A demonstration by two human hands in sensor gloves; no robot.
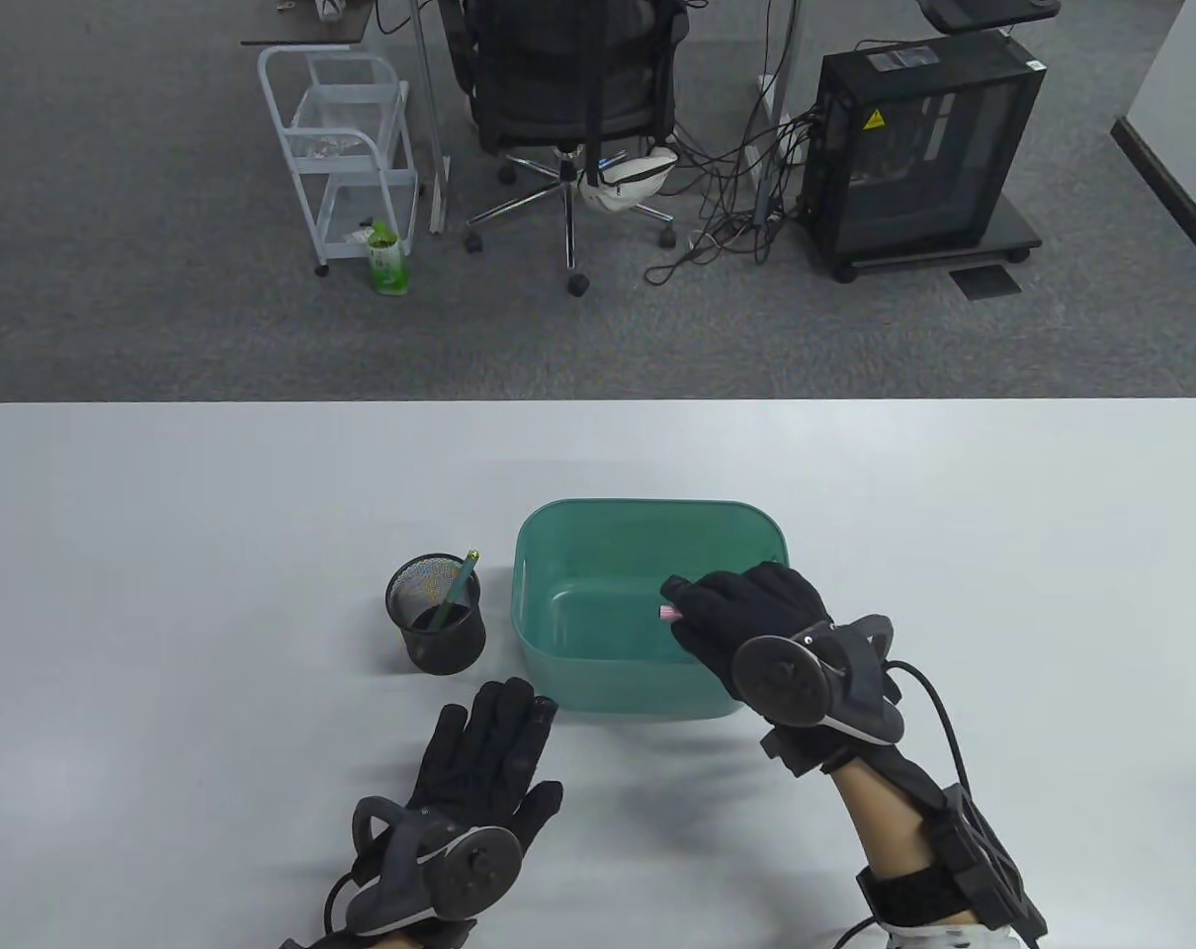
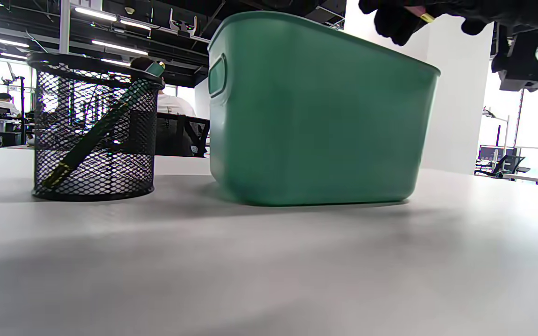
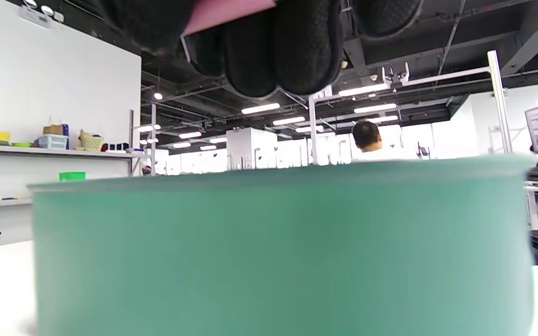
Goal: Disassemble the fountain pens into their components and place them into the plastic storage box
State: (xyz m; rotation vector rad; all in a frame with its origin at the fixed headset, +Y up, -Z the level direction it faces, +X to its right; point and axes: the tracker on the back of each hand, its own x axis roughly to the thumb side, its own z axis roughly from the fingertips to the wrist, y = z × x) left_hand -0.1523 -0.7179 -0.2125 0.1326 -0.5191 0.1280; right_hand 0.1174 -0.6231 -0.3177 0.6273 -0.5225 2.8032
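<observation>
Pink pen part (image 1: 666, 614) pinched in right-hand fingers (image 1: 697, 598) above box (image 1: 558, 539).

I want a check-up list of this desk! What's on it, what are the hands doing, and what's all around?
Surface: pale grey table, bare where visible.
Job's things: green plastic storage box; black mesh pen cup beside it, with a green pen leaning inside; small pink pen part held over the box.
Clutter: nothing seen.
Grippers: right hand pinches the pink part; left hand rests flat on the table.
Cables: glove cable at the right wrist; tangled floor cables.
Surroundings: office chair, white trolley, black computer tower.
</observation>
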